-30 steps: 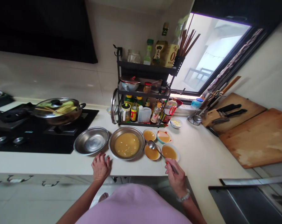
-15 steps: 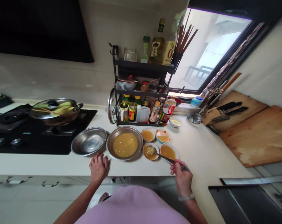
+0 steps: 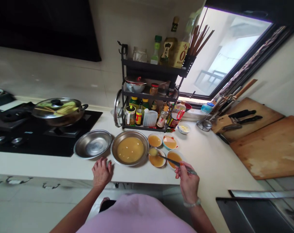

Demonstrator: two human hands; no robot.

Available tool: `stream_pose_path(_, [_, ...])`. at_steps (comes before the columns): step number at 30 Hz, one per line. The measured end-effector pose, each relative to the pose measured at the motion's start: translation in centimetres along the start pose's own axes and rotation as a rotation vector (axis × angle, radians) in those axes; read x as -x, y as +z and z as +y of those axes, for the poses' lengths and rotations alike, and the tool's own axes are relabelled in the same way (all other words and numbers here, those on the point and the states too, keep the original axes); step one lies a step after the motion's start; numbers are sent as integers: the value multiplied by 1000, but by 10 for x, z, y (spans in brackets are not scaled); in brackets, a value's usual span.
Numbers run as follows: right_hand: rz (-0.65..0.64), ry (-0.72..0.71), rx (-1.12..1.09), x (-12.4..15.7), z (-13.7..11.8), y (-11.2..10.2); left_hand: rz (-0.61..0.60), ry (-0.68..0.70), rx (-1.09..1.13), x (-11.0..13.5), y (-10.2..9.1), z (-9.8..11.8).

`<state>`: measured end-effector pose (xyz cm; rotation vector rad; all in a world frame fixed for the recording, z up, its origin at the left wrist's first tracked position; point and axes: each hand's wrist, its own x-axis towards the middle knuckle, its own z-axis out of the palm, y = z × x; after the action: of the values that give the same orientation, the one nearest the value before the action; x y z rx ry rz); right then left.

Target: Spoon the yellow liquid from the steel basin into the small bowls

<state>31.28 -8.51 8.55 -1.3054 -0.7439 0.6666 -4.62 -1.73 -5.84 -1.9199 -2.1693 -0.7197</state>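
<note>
My right hand grips the dark handle of a small ladle. The ladle's bowl, with yellowish liquid in it, is over the left rim of a small bowl of brownish-yellow liquid, beside the large metal basin. That metal basin holds similar liquid with a few pale bits afloat. Three more small bowls of this liquid stand close by: one at the back left, one at the back right and one under the handle. My left hand lies on the counter edge, fingers slightly apart, below a second metal basin.
A lidded pan sits on the black stove at left. Behind the basins stands a rack of bottles and jars. A small dish of pale pieces is near it. Knives in a block and cutting boards lean at right.
The ladle's bowl has risen from the front-left small bowl and shifted left and back, toward the large basin. My left hand stays on the counter edge. The view has tilted slightly.
</note>
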Motion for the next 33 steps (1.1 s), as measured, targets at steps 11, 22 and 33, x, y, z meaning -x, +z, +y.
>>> stream_pose_path(11, [-432,-409,164,9,17,44,2,-6,-19,1,-5,4])
stream_pose_path(22, [-447,-643,472,11,19,-20,9,-6,-7,0,-1,0])
stream_pose_path(33, [-154,-52,238,20,26,-21,-7,-10,-12,0,-1,0])
